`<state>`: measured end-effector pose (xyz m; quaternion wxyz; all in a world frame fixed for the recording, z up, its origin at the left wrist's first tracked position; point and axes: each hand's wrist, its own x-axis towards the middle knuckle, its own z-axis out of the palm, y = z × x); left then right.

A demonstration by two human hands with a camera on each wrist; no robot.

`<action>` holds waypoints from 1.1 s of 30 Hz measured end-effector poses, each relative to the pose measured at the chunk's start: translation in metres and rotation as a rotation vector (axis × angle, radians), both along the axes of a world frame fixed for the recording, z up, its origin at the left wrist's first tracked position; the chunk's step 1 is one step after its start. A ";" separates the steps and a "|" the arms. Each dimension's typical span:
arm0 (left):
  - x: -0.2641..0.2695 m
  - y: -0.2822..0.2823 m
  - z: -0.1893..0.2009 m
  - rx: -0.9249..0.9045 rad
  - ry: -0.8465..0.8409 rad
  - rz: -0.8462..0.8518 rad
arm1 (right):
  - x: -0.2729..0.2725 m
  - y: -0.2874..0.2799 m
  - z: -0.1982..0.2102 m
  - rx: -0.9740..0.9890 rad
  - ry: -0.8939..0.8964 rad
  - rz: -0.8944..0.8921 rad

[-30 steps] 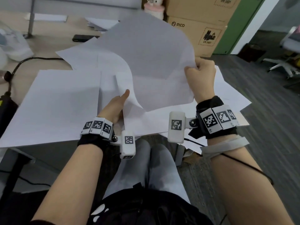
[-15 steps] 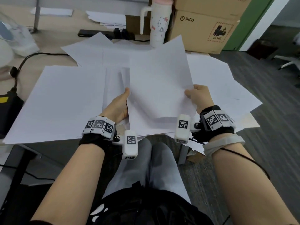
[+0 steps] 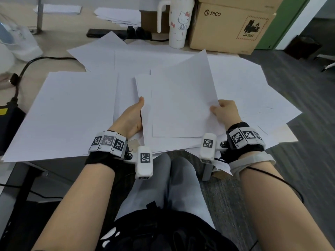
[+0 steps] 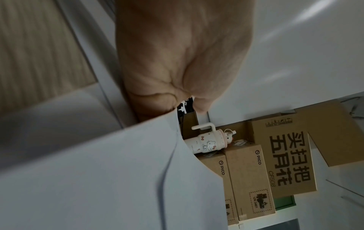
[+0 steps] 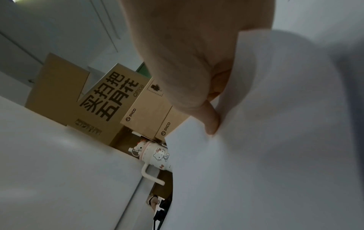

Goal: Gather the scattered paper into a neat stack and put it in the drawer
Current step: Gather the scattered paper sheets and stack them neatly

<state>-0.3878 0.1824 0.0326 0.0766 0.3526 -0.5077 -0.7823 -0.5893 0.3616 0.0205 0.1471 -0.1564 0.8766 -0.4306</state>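
Lowered since a second ago, the held sheets (image 3: 181, 98) now lie almost flat over the scattered paper (image 3: 61, 113) on the desk (image 3: 54, 46), in front of one white tumbler (image 3: 178, 22). Two cardboard boxes stand right of the tumbler. Left hand (image 3: 129, 119) grips their left edge, thumb on top; right hand (image 3: 225, 112) pinches their right edge.

Cardboard boxes (image 3: 226, 24) stand stacked beside a green door frame (image 3: 282, 22); grey carpet (image 3: 299, 160) meets a wooden desk (image 3: 59, 44).
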 end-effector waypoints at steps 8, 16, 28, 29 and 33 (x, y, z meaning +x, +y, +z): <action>0.000 0.001 -0.002 -0.047 0.003 0.001 | 0.018 -0.002 0.004 0.048 0.005 0.126; -0.007 0.001 -0.005 -0.263 -0.081 0.060 | 0.022 -0.005 0.006 0.039 0.067 0.012; -0.048 -0.026 0.006 -0.326 -0.099 0.230 | -0.046 -0.002 0.015 0.189 0.073 -0.210; -0.053 -0.028 0.005 -0.323 -0.114 0.241 | -0.052 -0.003 0.015 0.207 0.051 -0.223; -0.072 -0.038 -0.002 -0.332 -0.193 0.250 | -0.073 -0.008 0.012 0.271 -0.023 -0.267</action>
